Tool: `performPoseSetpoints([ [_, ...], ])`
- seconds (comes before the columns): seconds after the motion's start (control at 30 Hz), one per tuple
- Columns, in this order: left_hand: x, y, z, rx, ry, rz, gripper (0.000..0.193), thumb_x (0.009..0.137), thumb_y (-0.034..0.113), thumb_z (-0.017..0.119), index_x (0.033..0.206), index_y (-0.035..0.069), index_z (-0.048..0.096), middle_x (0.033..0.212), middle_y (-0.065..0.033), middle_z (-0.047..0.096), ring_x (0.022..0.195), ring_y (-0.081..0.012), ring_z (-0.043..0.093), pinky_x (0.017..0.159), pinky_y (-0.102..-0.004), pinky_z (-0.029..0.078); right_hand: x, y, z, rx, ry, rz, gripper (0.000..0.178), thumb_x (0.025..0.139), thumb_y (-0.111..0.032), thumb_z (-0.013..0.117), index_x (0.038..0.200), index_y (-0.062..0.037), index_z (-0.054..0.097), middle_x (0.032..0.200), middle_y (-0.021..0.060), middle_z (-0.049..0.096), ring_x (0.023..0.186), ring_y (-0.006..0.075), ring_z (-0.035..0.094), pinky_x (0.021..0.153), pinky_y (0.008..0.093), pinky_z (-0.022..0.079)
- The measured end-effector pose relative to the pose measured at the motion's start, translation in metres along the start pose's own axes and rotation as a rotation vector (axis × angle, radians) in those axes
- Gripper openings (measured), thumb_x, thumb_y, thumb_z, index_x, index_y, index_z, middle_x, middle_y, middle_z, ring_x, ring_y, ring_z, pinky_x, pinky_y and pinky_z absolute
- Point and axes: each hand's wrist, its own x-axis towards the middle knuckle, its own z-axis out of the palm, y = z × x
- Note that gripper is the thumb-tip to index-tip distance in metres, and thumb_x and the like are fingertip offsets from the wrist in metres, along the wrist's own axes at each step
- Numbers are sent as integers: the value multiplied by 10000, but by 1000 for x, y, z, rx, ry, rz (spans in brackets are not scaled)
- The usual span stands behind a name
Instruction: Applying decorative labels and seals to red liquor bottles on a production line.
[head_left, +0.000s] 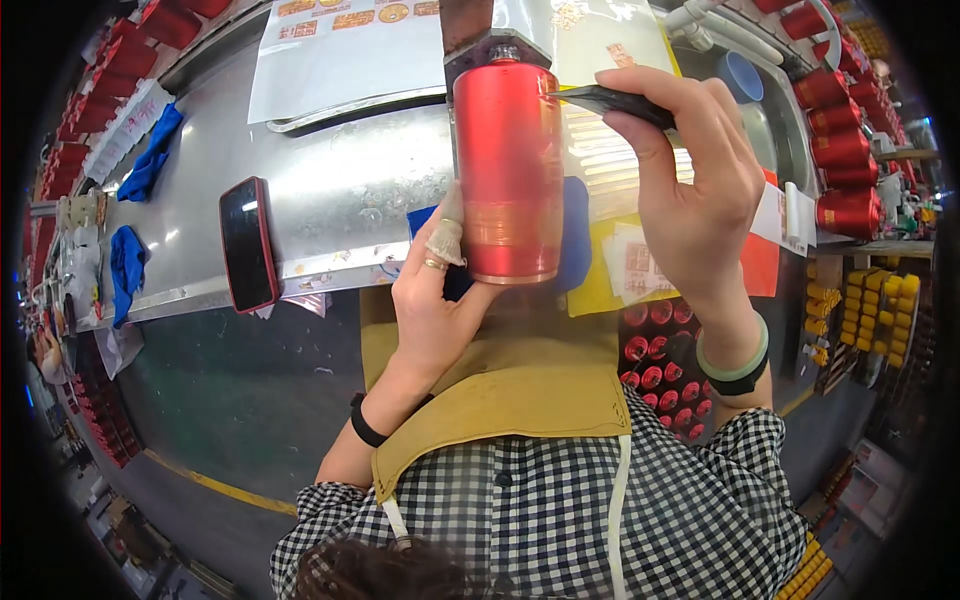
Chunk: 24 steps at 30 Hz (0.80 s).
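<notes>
A glossy red bottle (507,165) with a dark neck lies in front of me over the bench edge, its neck pointing away. My left hand (438,305) is closed around the lower left side of the bottle, near its base. A pale cover sits on one finger, with a ring beside it. My right hand (700,165) pinches black pointed tweezers (625,102) from the right. Their tip is at the bottle's upper right side, by the shoulder; whether a small piece sits in the tip is too fine to tell.
A phone (248,245) and blue cloths (150,155) lie on the metal bench (350,170) to the left. Gold-and-red stickers are on a white sheet (350,65) at the back. A blue cup (740,77) and red bottles (840,160) stand right.
</notes>
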Motion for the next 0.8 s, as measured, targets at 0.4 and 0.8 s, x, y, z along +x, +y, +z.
performPoseSetpoints([
  [0.4,-1,-5,-4,293,70,239,816,729,110,898,1446,-29,532,1404,-190,609,1255,-357,578,1076,-421,458,-43,-26,5,262,-321,17,180,818,-83,704,987,-139,734,977,-13,736,807,187,600,715,334,468],
  [0.8,6,6,-8,193,11,202,889,717,108,903,1487,-30,481,1394,-205,609,1295,-341,571,1086,-423,469,-50,-1,-5,327,-18,192,324,757,74,764,1050,-63,740,965,39,760,773,218,627,698,341,492],
])
